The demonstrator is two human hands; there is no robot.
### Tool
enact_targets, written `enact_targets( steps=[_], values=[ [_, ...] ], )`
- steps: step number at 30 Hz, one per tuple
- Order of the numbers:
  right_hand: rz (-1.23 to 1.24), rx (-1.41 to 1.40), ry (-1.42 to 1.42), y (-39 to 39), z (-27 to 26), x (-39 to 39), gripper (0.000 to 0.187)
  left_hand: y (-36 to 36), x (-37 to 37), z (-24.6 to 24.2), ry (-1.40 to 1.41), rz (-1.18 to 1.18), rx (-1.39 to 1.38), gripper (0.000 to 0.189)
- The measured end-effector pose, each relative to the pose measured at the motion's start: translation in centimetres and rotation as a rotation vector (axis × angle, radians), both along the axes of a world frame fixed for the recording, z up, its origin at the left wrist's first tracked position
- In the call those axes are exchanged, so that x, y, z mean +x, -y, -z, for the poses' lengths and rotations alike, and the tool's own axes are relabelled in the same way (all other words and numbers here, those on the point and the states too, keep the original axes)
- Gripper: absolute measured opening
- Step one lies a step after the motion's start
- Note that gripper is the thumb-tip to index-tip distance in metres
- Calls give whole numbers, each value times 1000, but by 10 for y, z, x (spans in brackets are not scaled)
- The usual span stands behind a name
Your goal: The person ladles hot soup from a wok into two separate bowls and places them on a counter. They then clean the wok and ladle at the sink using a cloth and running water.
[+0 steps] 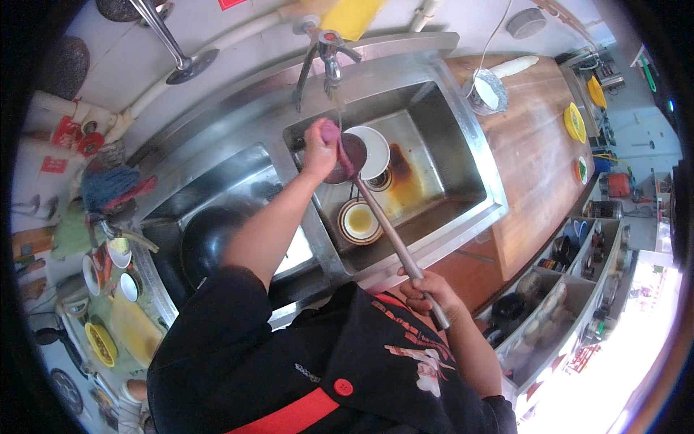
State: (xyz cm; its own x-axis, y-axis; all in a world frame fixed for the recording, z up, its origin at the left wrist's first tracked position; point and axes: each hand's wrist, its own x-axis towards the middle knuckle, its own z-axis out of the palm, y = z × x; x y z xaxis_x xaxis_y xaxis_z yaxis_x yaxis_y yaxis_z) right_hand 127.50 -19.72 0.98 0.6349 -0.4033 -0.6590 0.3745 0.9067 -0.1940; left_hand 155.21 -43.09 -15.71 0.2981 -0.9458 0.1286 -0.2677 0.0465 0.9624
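Note:
My left hand (319,152) grips a wet pink cloth (329,132) and presses it against the bowl of a long-handled metal ladle (353,152), just under the tap (331,59). A thin stream of water seems to fall from the spout. Lower right, my right hand (431,293) is closed around the end of the ladle's handle (385,217). Beneath the ladle, in the right sink basin (428,168), lie a white plate (375,153) and a white bowl (359,221) with yellowish liquid. Brown liquid stains the basin floor beside the plate.
A black wok (209,244) sits in the left basin. On the wooden worktop (537,163) at right are a metal pail (490,95) with white contents and a yellow basket (574,123). Bowls and a cutting board (133,328) stand at left. Part of another person's arm (135,389) shows lower left.

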Motion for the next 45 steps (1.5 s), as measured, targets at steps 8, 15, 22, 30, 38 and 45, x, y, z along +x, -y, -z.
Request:
enact_targets(
  steps=[8,15,22,30,38,45],
  values=[
    [-137,-81,-151,-2,-39,7,34,-14,-16,-25,441,237,-330,24],
    [-71,-131,-225,0,-39,3,36,-46,-19,-29,347,622,-198,19],
    [-154,-166,-333,2,-49,9,37,-9,25,-38,774,552,-282,20],
    [-135,-202,-259,8,-45,14,41,-32,-37,-31,236,321,-228,19],
    [-36,-143,-276,22,-31,28,38,-75,-68,-45,-131,267,-123,23],
    [-258,-347,-431,37,-23,47,40,-44,-74,-65,-1229,-3,685,30]
  ],
)
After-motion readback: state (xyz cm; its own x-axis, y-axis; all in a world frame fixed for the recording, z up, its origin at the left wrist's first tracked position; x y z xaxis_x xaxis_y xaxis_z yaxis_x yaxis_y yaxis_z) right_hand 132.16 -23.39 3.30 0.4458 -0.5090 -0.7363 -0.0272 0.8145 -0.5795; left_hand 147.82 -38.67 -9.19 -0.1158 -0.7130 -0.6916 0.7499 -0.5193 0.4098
